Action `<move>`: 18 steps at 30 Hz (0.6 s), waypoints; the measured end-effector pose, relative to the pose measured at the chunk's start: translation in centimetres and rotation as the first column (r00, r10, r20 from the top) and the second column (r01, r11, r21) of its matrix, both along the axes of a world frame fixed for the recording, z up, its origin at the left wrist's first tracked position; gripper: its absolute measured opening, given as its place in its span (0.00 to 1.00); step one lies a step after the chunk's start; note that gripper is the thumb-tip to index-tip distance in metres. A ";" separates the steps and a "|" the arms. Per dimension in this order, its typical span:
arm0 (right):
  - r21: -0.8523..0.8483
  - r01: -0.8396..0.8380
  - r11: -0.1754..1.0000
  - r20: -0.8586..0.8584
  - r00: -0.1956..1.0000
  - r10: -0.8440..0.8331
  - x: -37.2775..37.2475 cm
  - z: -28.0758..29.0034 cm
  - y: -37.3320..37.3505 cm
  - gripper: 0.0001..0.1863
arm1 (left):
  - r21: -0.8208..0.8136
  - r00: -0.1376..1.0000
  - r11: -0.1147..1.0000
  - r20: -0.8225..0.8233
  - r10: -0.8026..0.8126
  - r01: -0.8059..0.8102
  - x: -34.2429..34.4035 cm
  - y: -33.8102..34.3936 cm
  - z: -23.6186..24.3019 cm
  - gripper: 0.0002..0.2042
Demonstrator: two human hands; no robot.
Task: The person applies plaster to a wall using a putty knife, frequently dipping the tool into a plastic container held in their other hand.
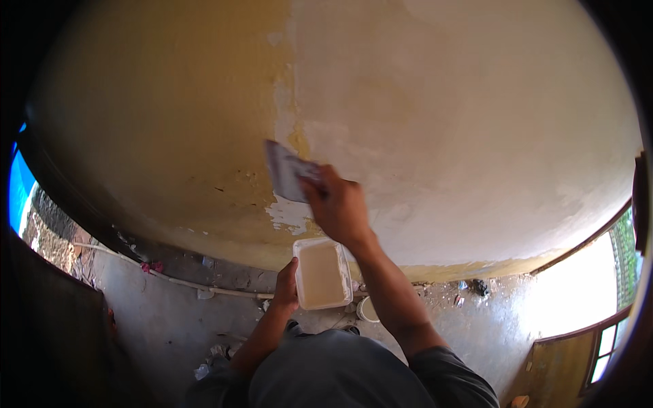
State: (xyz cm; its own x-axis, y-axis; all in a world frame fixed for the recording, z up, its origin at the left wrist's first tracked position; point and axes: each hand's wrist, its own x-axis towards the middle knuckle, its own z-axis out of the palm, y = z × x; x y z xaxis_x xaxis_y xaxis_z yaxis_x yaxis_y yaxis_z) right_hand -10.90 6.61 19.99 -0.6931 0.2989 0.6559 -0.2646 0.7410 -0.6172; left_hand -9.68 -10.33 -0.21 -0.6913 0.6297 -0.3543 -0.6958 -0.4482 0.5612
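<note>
My right hand [338, 204] is closed round a flat, broad-bladed putty knife [286, 173], which is a little blurred. Its blade lies at or close to the wall [442, 129], where yellow paint meets a pale coated area; whether it touches I cannot tell. Below it, my left hand [287, 285] grips the left side of a white rectangular plastic tub [323, 275], thumb at the rim. The tub's inside looks cream-coloured; how much it holds is unclear. Rough white patches [289, 214] show on the wall just under the blade.
A white bucket [368, 309] stands on the grey floor [156, 306] behind my right forearm. A pale pipe [183, 281] runs along the wall's foot, among scattered debris [479, 287]. Bright light enters through an opening [578, 285] at the right.
</note>
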 end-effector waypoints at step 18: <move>0.056 0.503 0.862 0.236 0.833 -0.501 19.7 -5.8 14.0 0.15 | -0.029 0.989 0.997 -0.124 -0.081 0.078 -1.4 1.6 1.5 0.24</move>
State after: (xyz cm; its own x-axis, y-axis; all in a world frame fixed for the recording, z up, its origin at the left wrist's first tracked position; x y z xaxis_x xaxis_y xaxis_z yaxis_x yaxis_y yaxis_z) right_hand 8.84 20.61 14.15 -0.5786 0.6522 0.4898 0.2955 0.7273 -0.6195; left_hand -11.11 -8.72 1.27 -0.6793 0.6769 -0.2836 -0.6523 -0.3798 0.6559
